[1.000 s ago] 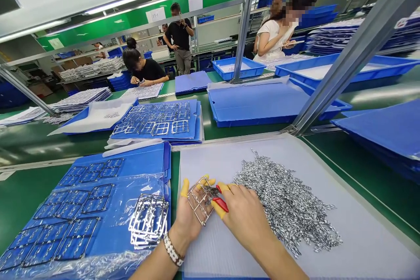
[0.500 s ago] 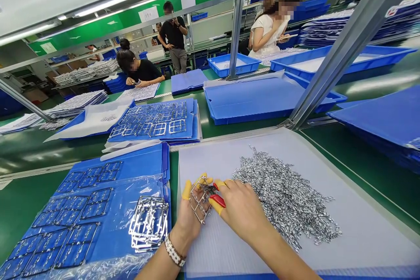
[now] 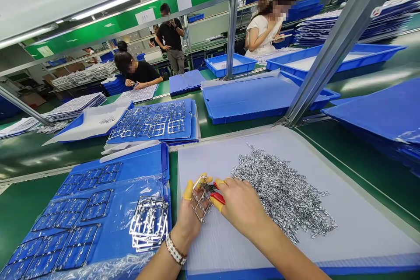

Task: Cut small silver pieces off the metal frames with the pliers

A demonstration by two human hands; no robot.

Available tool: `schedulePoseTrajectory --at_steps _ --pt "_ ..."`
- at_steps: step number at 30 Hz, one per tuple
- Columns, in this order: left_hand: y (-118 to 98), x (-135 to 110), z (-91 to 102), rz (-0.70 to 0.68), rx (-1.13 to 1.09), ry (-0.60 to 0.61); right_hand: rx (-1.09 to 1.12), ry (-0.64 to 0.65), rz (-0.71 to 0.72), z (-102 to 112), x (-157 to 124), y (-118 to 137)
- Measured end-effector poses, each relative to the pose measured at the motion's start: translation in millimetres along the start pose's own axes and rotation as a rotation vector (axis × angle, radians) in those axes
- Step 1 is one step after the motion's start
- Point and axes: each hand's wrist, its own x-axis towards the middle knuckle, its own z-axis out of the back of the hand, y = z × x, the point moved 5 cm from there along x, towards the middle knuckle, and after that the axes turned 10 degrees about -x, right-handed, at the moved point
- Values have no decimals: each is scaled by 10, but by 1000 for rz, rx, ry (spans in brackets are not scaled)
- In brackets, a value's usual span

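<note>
My left hand [image 3: 189, 216] holds a small chrome metal lead frame [image 3: 199, 199] upright, with yellow finger cots on its fingers and a beaded bracelet [image 3: 175, 248] on its wrist. My right hand [image 3: 239, 205] grips red-handled side cutters [image 3: 218, 198], their jaws at the frame. Part of the cutters is hidden by my fingers. To the right of my hands lies a large pile of small silver metal pieces [image 3: 278, 192] on a white corrugated plastic sheet [image 3: 344, 223]. A stack of chrome frames [image 3: 149, 223] lies left of my left hand.
Left of the sheet, a blue folder [image 3: 88, 214] under clear plastic holds dark frames. Blue trays, stacked sheets and aluminium posts [image 3: 232, 22] stand across the green bench. Several co-workers are beyond it.
Both hands stay together at the frame with the cutters. The whole scene has drifted slightly left and up in the view.
</note>
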Motion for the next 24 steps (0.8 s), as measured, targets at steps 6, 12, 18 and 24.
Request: schedulePoseTrajectory --at_steps 6,12,18,24 --pt "-30 -17 -44 5 -51 -4 -55 18 10 72 12 -6" --pt "-15 -6 -67 71 -136 6 -22 28 3 78 -96 -14" --pt "9 14 -31 47 -113 1 65 16 49 22 -126 166" --pt "24 20 -7 35 -81 6 106 39 36 27 -82 164"
